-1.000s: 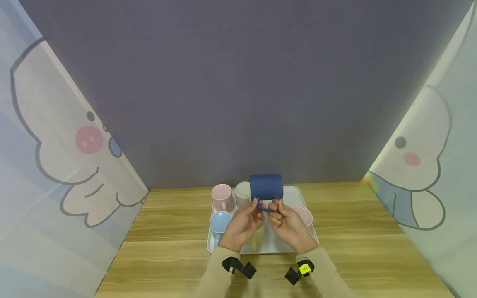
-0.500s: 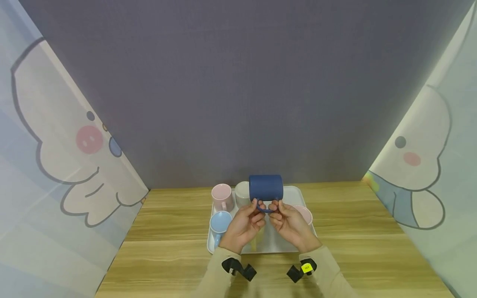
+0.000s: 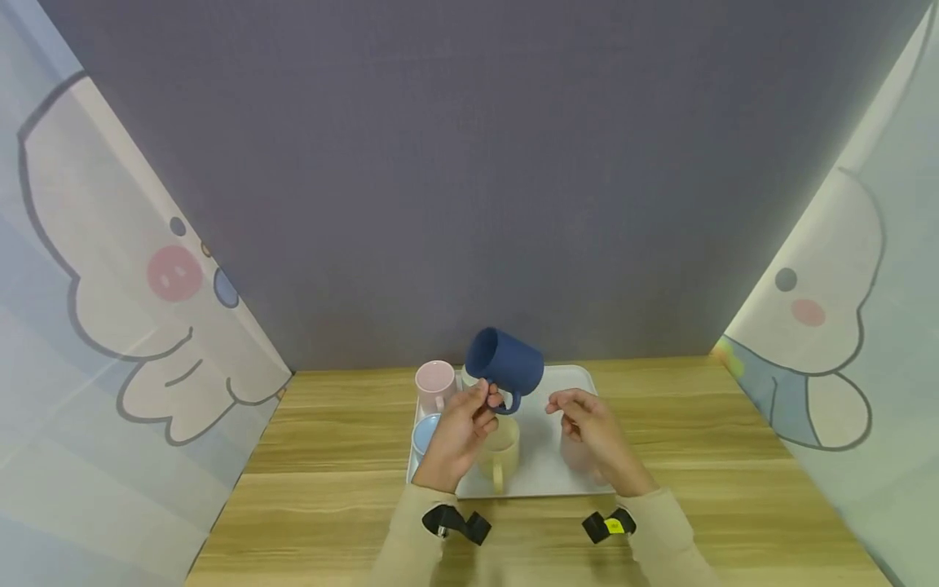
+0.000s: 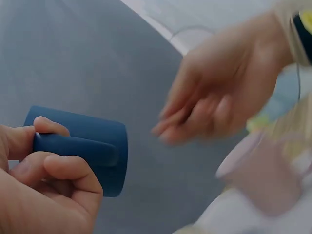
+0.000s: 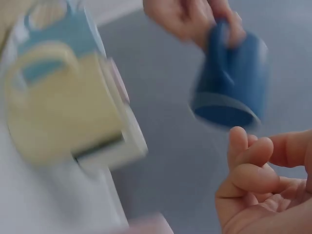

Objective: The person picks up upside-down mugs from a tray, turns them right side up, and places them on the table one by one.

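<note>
A navy blue mug (image 3: 517, 363) is held up over the tray by my left hand (image 3: 456, 428), whose thumb and fingers grip its handle. It lies tilted on its side, mouth toward the left and handle downward. In the left wrist view the fingers wrap the handle of the mug (image 4: 105, 126). Off to the right, my right hand (image 3: 597, 428) is apart from the mug with its fingers loosely bent around nothing. The right wrist view has this hand (image 5: 268, 180) just below one round end of the mug. A pink mug (image 4: 265, 180) stands beneath the right hand, partly hidden.
On the white tray (image 3: 539, 477) stand several mugs. A pale yellow mug (image 3: 504, 452) is at the front, a light blue mug (image 3: 423, 432) left of it and a pink mug (image 3: 436, 378) behind. A white mug (image 3: 467, 377) is mostly covered. Wooden tabletop (image 3: 330, 489) surrounds the tray.
Both hands pinched the handle before. The right hand has let go and drawn back right, while the left hand has shifted the mug leftward and turned its mouth into view.
</note>
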